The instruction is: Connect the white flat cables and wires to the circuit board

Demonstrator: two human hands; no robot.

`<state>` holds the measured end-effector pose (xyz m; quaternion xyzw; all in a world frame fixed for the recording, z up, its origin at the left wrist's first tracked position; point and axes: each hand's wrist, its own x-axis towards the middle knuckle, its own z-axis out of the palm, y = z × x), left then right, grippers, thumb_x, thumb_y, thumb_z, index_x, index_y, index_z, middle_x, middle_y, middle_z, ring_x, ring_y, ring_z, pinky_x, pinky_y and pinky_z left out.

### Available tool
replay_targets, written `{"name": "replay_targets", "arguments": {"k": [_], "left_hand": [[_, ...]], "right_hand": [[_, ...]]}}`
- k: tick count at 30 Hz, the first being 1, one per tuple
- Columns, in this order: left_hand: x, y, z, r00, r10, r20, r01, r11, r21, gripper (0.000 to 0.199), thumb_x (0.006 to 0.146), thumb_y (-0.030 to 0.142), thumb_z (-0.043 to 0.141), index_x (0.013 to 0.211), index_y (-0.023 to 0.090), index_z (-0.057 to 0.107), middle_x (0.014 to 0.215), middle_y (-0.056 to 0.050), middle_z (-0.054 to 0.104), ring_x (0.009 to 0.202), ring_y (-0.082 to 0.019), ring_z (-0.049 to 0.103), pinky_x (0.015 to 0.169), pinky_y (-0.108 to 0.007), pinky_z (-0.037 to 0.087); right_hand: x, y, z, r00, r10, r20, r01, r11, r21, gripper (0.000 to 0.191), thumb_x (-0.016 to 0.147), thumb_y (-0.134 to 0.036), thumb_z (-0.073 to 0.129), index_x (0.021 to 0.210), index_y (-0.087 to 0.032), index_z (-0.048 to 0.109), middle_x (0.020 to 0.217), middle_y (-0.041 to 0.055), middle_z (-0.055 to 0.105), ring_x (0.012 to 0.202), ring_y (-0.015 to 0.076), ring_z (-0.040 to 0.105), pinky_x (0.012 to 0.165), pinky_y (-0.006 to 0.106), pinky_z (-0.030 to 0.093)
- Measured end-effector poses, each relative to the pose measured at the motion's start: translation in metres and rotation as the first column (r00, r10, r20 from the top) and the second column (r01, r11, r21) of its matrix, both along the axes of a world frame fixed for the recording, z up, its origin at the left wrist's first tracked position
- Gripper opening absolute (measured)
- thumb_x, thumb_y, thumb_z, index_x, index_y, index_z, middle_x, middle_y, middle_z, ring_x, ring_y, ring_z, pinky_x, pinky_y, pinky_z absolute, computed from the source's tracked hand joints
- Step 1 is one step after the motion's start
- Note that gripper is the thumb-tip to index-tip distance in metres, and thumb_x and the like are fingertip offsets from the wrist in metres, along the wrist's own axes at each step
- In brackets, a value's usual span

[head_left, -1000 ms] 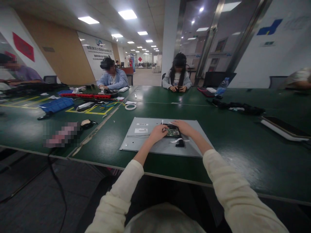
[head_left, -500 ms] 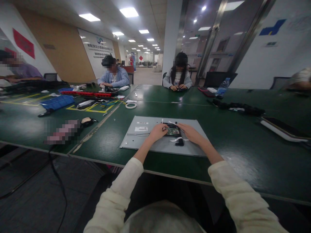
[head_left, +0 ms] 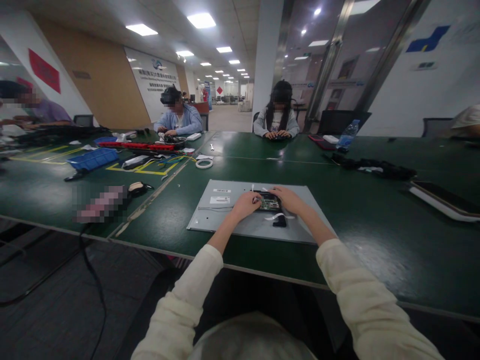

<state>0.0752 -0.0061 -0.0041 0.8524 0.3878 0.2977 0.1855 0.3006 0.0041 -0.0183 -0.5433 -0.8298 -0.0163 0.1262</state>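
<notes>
A green circuit board (head_left: 268,202) in a black frame lies on a large grey metal panel (head_left: 204,217) in front of me. My left hand (head_left: 245,204) is at the board's left edge, fingers curled in a pinch; what lies between the fingertips is too small to make out. Stretched over the upper right corner of the board, my right hand (head_left: 288,200) has its fingertips on or just above the frame. White ribbon cables stick up behind the board. Another white ribbon (head_left: 275,217) crosses the panel near a small black part (head_left: 279,221).
The panel rests on a green table (head_left: 375,240). To the left lie a blue bin (head_left: 93,159), a roll of white tape (head_left: 204,163) and a pixelated pink object (head_left: 103,204). A bottle (head_left: 348,135) and a dark-topped flat device (head_left: 444,200) are on the right. Several people sit around.
My right hand has shifted slightly inward, its fingers arching more over the board's top right corner. My left hand keeps its pinch at the left edge. The view has turned slightly.
</notes>
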Motion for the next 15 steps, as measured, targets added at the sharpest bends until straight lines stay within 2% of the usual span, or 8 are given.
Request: {"name": "replay_targets", "arguments": {"k": [5, 9, 15], "left_hand": [[0.0, 0.002, -0.001, 1.0, 0.0, -0.016, 0.0, 1.0, -0.001, 0.021, 0.076, 0.022, 0.052, 0.094, 0.018, 0.063, 0.093, -0.003, 0.063, 0.086, -0.016, 0.056, 0.082, -0.028, 0.043], [0.0, 0.003, -0.003, 1.0, 0.001, -0.013, -0.001, 1.0, 0.017, 0.02, 0.077, 0.023, 0.052, 0.093, 0.018, 0.063, 0.092, -0.003, 0.063, 0.085, -0.016, 0.056, 0.082, -0.028, 0.043], [0.001, 0.003, -0.003, 1.0, 0.018, -0.025, -0.017, 1.0, 0.01, 0.02, 0.076, 0.021, 0.052, 0.092, 0.018, 0.064, 0.088, -0.003, 0.063, 0.083, -0.015, 0.056, 0.08, -0.028, 0.044]], "right_hand": [[-0.003, 0.012, -0.003, 0.999, 0.027, 0.035, -0.028, 1.0, 0.011, 0.065, 0.069, 0.002, 0.037, 0.127, -0.024, 0.048, 0.13, 0.0056, 0.046, 0.118, 0.0222, 0.042, 0.098, 0.038, 0.035], [-0.005, 0.017, -0.003, 1.0, 0.015, 0.025, -0.015, 1.0, 0.008, 0.063, 0.071, 0.001, 0.037, 0.127, -0.026, 0.048, 0.131, 0.0055, 0.046, 0.119, 0.0229, 0.041, 0.098, 0.039, 0.034], [-0.001, 0.008, -0.002, 1.0, 0.01, 0.013, -0.01, 1.0, -0.021, 0.059, 0.073, 0.0, 0.037, 0.126, -0.022, 0.049, 0.13, 0.0076, 0.046, 0.118, 0.0221, 0.043, 0.098, 0.037, 0.034]]}}
